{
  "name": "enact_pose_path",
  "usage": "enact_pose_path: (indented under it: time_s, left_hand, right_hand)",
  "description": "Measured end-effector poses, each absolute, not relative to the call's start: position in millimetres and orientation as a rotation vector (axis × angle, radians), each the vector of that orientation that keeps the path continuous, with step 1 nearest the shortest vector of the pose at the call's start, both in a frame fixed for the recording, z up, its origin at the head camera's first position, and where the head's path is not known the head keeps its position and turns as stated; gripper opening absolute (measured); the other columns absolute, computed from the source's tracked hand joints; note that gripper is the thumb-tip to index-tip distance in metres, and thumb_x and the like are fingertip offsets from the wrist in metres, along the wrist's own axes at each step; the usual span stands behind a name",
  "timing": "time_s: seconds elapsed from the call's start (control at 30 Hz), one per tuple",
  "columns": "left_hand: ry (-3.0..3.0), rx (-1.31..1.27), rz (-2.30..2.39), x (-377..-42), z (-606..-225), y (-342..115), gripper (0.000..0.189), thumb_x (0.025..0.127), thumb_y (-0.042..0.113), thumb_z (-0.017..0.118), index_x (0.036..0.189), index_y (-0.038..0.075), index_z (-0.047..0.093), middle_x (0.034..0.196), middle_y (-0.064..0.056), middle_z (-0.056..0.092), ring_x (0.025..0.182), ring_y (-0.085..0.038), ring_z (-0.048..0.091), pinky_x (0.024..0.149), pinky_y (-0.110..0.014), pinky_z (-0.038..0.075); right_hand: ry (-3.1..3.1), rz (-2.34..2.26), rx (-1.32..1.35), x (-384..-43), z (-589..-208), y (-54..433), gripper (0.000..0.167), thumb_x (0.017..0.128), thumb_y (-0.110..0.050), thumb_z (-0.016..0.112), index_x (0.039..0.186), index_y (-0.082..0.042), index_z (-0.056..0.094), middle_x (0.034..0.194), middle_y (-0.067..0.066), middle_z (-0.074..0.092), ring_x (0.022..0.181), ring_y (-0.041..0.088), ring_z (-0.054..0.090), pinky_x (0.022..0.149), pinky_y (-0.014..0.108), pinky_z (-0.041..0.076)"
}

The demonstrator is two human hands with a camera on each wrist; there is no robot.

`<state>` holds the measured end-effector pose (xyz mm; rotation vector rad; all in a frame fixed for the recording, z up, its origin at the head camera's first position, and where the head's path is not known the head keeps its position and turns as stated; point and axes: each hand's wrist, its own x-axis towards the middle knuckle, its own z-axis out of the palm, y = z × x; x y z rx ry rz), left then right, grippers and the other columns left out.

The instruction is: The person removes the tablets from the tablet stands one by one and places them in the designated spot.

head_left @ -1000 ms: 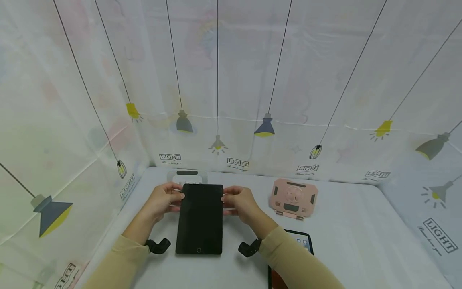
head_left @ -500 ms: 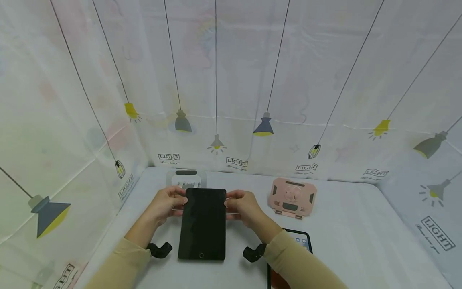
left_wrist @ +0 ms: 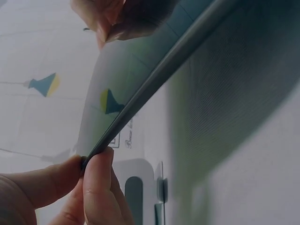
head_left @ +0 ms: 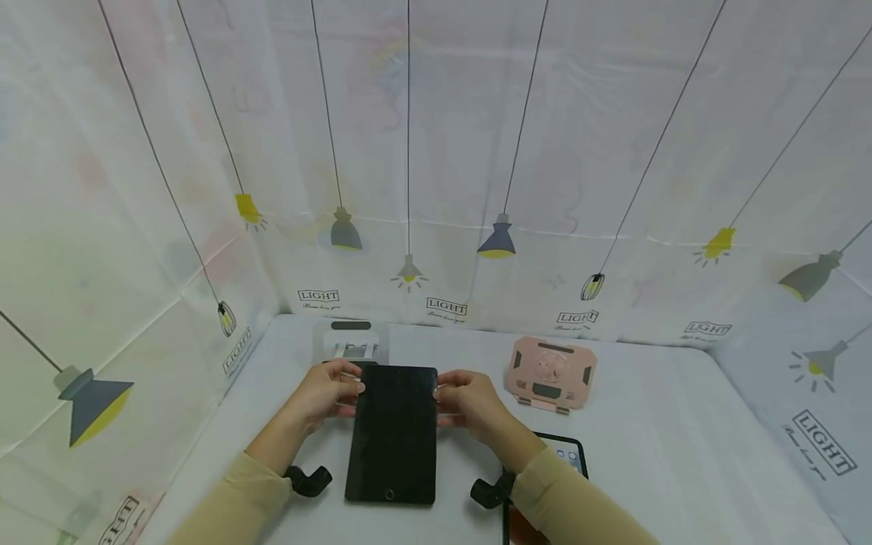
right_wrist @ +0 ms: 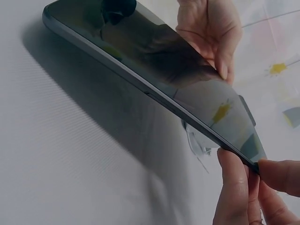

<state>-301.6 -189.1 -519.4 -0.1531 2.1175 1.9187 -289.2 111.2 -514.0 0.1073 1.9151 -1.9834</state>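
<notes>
A black tablet (head_left: 393,435) with a dark screen and a round home button is held upright between both hands. My left hand (head_left: 329,395) pinches its upper left edge between thumb and fingers. On the opposite edge, my right hand (head_left: 470,405) pinches near the upper right corner. Both wrist views show the tablet tilted, its far end raised and a shadow under it on the white cloth. Lamp prints from the backdrop reflect in its glossy screen (right_wrist: 187,79). Behind the left hand lies a grey and white case (head_left: 350,341), partly hidden by the tablet and fingers.
A pink case (head_left: 553,372) with a round piece on its back lies at the right. Nearer, a second tablet (head_left: 571,453) with a lit screen is partly covered by the right sleeve. A lamp-printed curtain (head_left: 436,189) closes off the back and sides of the white table (head_left: 681,454).
Both hands have carried the black tablet toward the person and slightly right. More of the grey and white case shows behind it. The pink case and second tablet stay put.
</notes>
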Motion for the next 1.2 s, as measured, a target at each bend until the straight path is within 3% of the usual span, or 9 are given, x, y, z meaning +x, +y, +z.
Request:
enact_pose_path:
  time_s: [0.8,1.2]
  left_hand:
    - [2.044,-0.092,1.909,-287.8,-531.3,-173.1,0.033,0.094,0.003,0.076,0.124,-0.003,0.065,0.085,-0.002,0.070,0.071,-0.014,0.069,0.057,-0.027,0.062]
    - [2.007,-0.084,1.881,-282.7,-540.2,-168.3,0.028,0.094,-0.001,0.073,0.119,-0.003,0.063,0.084,-0.003,0.069,0.070,-0.015,0.069,0.058,-0.028,0.064]
  right_hand:
    - [1.930,-1.958,0.065,-273.4,-530.7,131.7,0.035,0.096,-0.004,0.070,0.130,0.004,0.066,0.101,0.011,0.072,0.081,0.020,0.070,0.062,0.030,0.066]
    - [1.896,-1.940,0.071,-262.0,-533.3,137.9,0.036,0.096,-0.005,0.072,0.130,0.004,0.066,0.104,0.012,0.076,0.082,0.020,0.073,0.068,0.034,0.068]
